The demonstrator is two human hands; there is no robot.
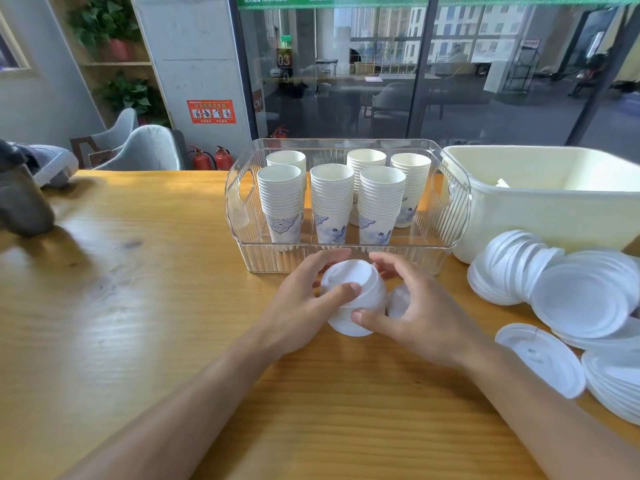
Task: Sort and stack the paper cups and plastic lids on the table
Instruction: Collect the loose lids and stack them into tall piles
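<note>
While both hands, left hand (304, 303) and right hand (412, 306), grasp the lid stack (353, 296) at frame centre, uneven squeezing could spill it.

You are seated in what looks like a café or office lounge. A long wooden counter (145, 306) sits against floor-to-ceiling glass walls (415, 81), with tables and chairs visible beyond them. Grey upholstered chairs (145, 150) stand to your left, near red fire extinguishers (211, 158), a safety notice (211, 111) on a concrete pillar, and shelves of potted plants (107, 26).
</note>
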